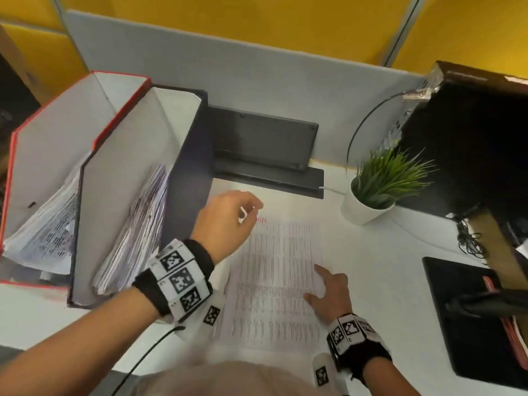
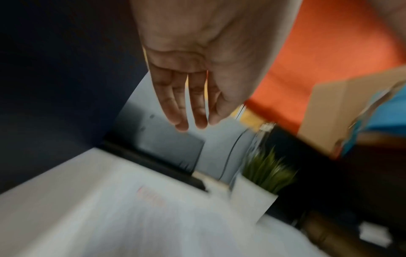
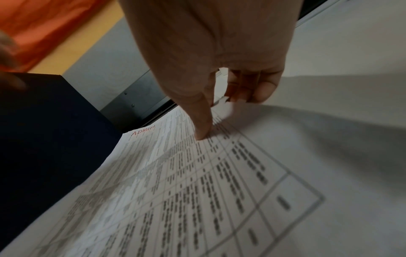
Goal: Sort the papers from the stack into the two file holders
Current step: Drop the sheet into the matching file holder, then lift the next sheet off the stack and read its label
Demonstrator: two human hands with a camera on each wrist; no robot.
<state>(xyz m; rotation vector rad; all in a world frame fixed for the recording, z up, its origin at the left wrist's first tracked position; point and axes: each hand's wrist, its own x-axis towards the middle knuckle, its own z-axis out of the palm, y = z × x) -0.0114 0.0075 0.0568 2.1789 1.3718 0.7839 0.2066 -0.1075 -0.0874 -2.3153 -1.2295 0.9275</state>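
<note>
The stack (image 1: 281,284) of thin white sheets, printed with dense gridded tables and marked "ADMIN" in red at one corner, lies flat on the smooth white desk (image 1: 400,281).

Left of the stack stand two rigid, slant-cut cardboard file holders: the navy holder (image 1: 183,178) just beside the stack, the red-edged holder (image 1: 51,155) beyond it. Both contain upright, slightly curled printed papers.

The right hand (image 3: 211,69) rests on the stack's right edge. Its thumb tip presses the top sheet and its curled fingers (image 3: 252,90) lift that sheet's edge, pinching it.

The left hand (image 1: 228,221) hovers over the stack's far left corner, relaxed and holding nothing; the left wrist view is motion-blurred, yet the fingers (image 2: 180,104) appear nearly straight.

Beyond the stack sits a flat dark laptop (image 1: 265,150); to its far right stands a spiky green plant (image 1: 383,184) in a smooth white pot.
</note>
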